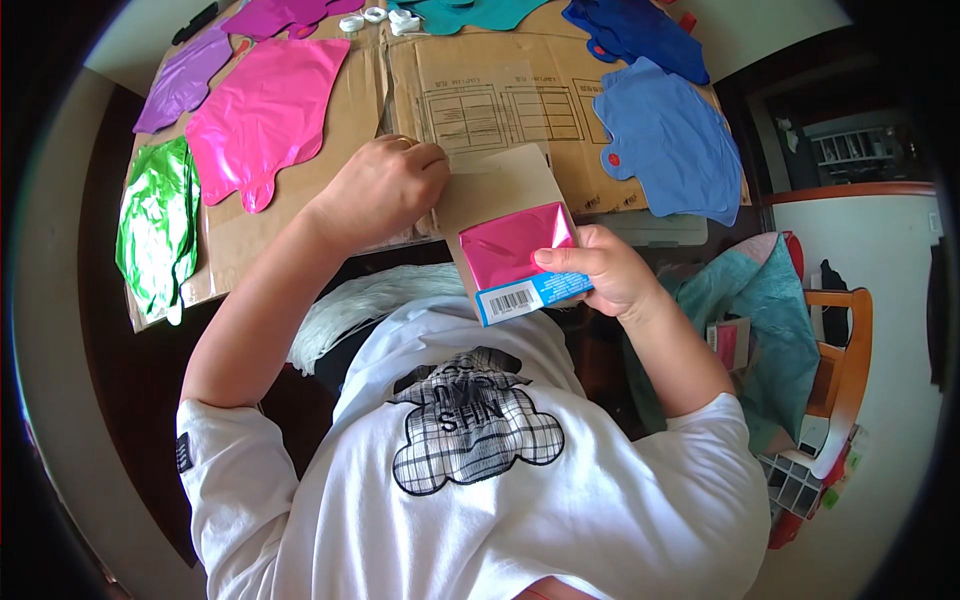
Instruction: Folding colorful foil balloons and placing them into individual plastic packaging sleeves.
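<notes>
A small cardboard package (492,184), its brown upper flap raised toward 12 o'clock, is held at the table's near edge, just above the wearer's lap, with a glossy pink face (500,250) at its middle and a blue-and-white barcoded strip (520,296) at 6 o'clock. At its 4 o'clock corner the right hand (603,268) is clamped on it, thumb across the front, fingers behind. The left hand (395,185) is curled, knuckles up, beside the 10 o'clock edge, its fingertips hidden, so whether they are closed on anything cannot be told. Handling it well would seem to call for a steady right hold, a light thumb that leaves the card uncreased, and short, gentle left-hand moves along the edge. Outward from the package, a sheet of brown cardboard (432,52) bears flat foil shapes: bright pink (268,118) at 10 o'clock, green (158,225) at 9, light blue (675,140) at 2, dark blue (645,42) at 1. White rolls (404,21) lie at 11 o'clock. A white stringy bundle (365,298) sits at 8, and a wooden chair (855,315) draped with teal cloth (770,330) stands between 3 and 4.
</notes>
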`<state>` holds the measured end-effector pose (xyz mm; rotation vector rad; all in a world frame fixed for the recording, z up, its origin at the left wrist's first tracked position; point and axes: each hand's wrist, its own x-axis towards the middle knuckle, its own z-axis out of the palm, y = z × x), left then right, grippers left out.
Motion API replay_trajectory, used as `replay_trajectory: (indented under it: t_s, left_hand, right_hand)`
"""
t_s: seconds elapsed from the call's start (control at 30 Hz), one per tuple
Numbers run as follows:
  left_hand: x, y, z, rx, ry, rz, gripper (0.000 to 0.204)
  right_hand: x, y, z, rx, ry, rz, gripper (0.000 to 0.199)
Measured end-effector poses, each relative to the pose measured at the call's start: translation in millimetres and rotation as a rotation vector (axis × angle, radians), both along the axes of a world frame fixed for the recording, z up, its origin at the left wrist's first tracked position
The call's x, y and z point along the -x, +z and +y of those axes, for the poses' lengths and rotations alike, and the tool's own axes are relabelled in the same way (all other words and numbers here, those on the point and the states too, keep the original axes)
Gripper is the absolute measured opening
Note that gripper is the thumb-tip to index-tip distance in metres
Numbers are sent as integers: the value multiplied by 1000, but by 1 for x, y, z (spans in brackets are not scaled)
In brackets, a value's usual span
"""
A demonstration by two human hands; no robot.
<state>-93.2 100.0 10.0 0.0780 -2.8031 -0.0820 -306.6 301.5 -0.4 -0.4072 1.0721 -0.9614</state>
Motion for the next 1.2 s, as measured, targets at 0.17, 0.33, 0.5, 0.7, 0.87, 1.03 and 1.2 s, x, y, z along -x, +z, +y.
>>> replay_trajectory:
  t_s: [0.17, 0.33, 0.5, 0.7, 0.87, 1.03, 1.2]
  left_hand:
    - [-2, 0, 5, -60, 13, -18, 17]
    - [-7, -1, 12, -17, -6, 27, 17]
    - [-16, 4, 23, 24, -29, 78, 22]
    - [-32, 5, 37, -56, 49, -25, 25]
    - [-38, 13, 41, -117, 107, -62, 20]
    - [-28, 14, 29, -223, 198, -95, 11]
    - [-18, 15, 15, -206, 100, -75, 10]
  right_hand:
    - [-28, 8, 4, 68, -126, 108, 19]
    - [-38, -2, 0, 203, -140, 190, 25]
    - [-36, -12, -4, 130, -94, 222, 26]
    - [-44, -14, -5, 214, -124, 124, 34]
    - [-54, -9, -7, 273, -137, 81, 34]
    - [-55, -15, -14, 246, -130, 84, 35]
    - [-48, -17, -16, 217, -129, 169, 34]
